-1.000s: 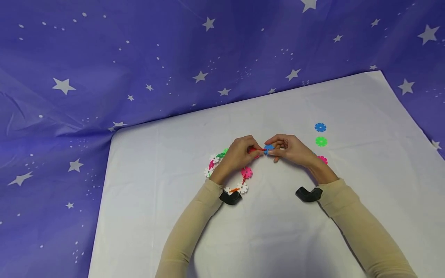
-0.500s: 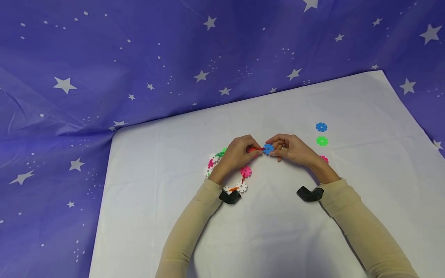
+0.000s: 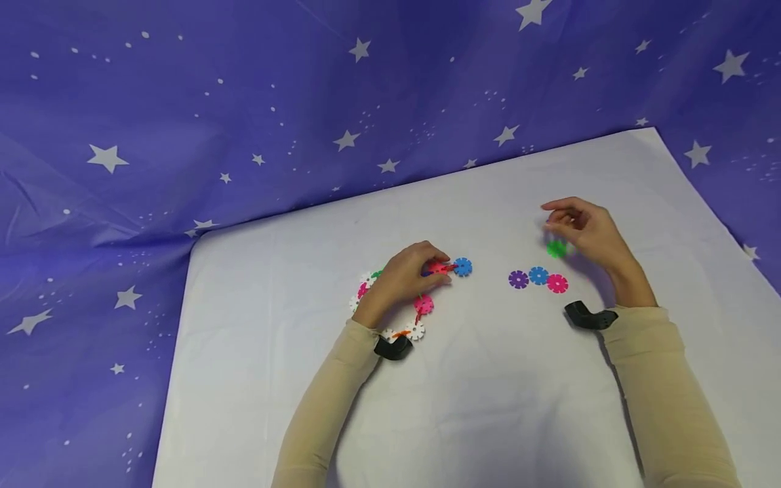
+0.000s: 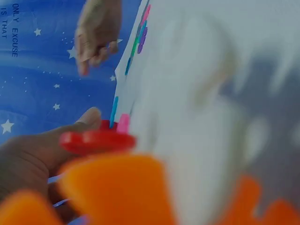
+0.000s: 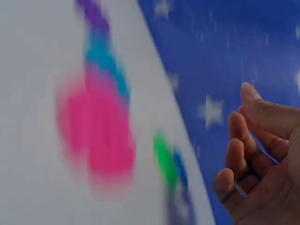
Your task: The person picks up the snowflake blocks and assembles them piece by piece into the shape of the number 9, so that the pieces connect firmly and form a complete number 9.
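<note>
A curved chain of interlocking notched plastic discs (image 3: 424, 304) lies on the white cloth, with white, pink, red, green and orange pieces. A blue disc (image 3: 462, 266) forms its right end. My left hand (image 3: 399, 278) is over the chain, its thumb and fingers parted around a red-pink disc (image 3: 436, 270). In the left wrist view the thumb is beside a red disc (image 4: 98, 141); the other fingers are mostly hidden. My right hand (image 3: 588, 234) hovers with bent fingers above a loose green disc (image 3: 556, 249), holding nothing. Part of a blue disc (image 5: 180, 168) shows beside the green one in the right wrist view.
Purple (image 3: 518, 279), blue (image 3: 538, 275) and pink (image 3: 558, 283) loose discs lie in a row between the hands. The cloth-covered table (image 3: 476, 393) ends at a blue star-patterned curtain (image 3: 274, 102) behind. A black wrist mount (image 3: 590, 316) sits on each wrist.
My right hand has let go of the blue end disc and moved right and away from me, over the loose discs. The left thumb and fingers have parted and shifted slightly left.
</note>
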A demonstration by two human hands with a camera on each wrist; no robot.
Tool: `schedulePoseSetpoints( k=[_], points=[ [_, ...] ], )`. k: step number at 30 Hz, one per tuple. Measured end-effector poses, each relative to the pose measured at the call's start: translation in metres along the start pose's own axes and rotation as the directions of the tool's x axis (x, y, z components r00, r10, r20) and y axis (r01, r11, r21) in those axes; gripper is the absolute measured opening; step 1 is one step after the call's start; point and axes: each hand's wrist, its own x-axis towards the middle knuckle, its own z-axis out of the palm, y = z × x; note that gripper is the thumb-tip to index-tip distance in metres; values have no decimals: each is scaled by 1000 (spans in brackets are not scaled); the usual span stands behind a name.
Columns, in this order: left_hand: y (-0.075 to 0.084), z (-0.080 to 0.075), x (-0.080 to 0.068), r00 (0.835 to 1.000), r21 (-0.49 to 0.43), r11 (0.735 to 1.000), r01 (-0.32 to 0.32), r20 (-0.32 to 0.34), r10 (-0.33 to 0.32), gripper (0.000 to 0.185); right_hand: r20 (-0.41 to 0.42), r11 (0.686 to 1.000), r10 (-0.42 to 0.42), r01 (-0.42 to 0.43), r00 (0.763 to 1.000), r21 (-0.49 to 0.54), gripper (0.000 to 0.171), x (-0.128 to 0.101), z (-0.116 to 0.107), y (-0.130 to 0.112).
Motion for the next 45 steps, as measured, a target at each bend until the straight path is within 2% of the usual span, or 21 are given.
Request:
schedulePoseSetpoints(
  k=[2,4,8,16,20,24,28,31,36,45],
  points=[
    [0,0,-1,1000,6,1000,7,26,-7,40,-36,997,38,-41,999,-73,41,-2,-14,15],
    [0,0,0,999,12,1000,14,41,-14,43,-27,984,78,-81,997,-158,45,-4,-23,27],
    [2,2,5,998,21,1000,3,56,-4,48,13,956,115,-107,993,-275,47,-4,-24,40],
    [4,4,12,998,35,999,12,60,-14,49,-20,932,122,-122,992,-342,36,1,-10,35],
    [3,6,13,999,58,998,5,35,-7,49,-63,934,123,-137,990,-329,37,2,-6,28],
    [5,8,13,1000,127,992,-17,8,17,53,-89,969,46,-66,995,-240,26,0,7,15],
    [8,12,14,998,215,975,-49,-20,54,52,-31,987,-38,33,999,-160,18,-6,37,-6],
    [7,15,16,996,254,965,-68,-38,81,49,62,992,-62,68,996,-106,17,-14,62,-20],
    [6,19,17,993,262,962,-77,-66,97,43,145,988,-90,107,985,-115,14,-21,89,-25],
    [9,17,20,996,252,967,-49,-60,66,40,124,969,-107,131,986,-207,16,-20,100,-23]
  ],
)
